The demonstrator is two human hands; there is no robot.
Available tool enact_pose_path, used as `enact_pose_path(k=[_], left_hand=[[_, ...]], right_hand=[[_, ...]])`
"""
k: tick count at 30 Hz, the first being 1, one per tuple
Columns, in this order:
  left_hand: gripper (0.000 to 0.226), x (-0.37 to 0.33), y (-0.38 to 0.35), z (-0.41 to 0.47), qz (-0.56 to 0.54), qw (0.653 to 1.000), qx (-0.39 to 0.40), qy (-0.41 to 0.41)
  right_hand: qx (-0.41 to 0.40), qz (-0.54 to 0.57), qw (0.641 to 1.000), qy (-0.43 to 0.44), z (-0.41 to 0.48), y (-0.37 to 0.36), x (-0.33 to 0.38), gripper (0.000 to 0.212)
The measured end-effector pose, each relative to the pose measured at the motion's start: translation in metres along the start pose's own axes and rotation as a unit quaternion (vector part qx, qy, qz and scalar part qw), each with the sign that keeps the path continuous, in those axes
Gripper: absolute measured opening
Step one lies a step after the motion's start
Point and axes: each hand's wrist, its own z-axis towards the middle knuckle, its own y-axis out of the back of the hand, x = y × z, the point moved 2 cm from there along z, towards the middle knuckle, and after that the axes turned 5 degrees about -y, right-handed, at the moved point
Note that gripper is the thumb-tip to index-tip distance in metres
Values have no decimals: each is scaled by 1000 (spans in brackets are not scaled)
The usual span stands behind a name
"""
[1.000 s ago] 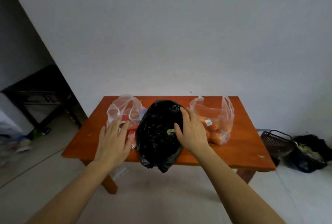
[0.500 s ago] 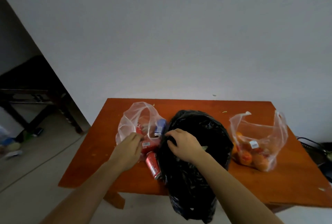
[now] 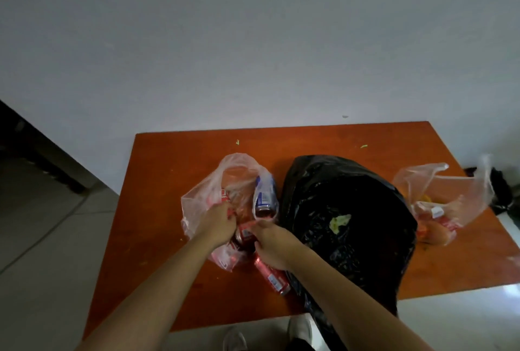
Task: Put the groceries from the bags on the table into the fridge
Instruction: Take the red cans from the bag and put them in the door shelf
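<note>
Just right of the hands slumps the big black bag (image 3: pixel 346 224). Between them lies the clear bag (image 3: pixel 202 204) of cans, its film clenched by both the left hand (image 3: pixel 218 224) and the right hand (image 3: pixel 271 246); better, I'd say, to spread its mouth wide and lift out one red can (image 3: pixel 244 234) at a time. Beyond the hands stand the grey wall (image 3: pixel 253 41) and the orange worktop (image 3: pixel 174 167), flecked with green scraps (image 3: pixel 363 146).

orange-brown table (image 3: pixel 174 159), black bag (image 3: pixel 346 210), clear bag (image 3: pixel 197 198) with red cans (image 3: pixel 271 276), blue-white can (image 3: pixel 264 196), right clear bag (image 3: pixel 450 198) probably orange fruit

Glossy black plastic bag (image 3: pixel 346 210), wood table (image 3: pixel 168 170)
</note>
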Motion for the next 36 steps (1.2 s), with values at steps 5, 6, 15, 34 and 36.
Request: enact_pose_path(k=[5,6,15,34,36], left_hand=[[48,35,-5,38,-21,995,6,99],[57,39,-7,44,-29,993,5,115],[112,44,-20,76,-32,968,-11,250],[94,12,36,44,-62,989,-71,112],[98,1,43,28,-84,990,-108,33]], right_hand=[[-16,-75,997,24,39,-12,-7,65],[3,-92,996,19,46,-15,-10,70],[-8,-98,994,40,77,-28,-24,91],[-103,255,961,4,26,47,-35,77],[-156,281,947,-8,7,54,-34,80]])
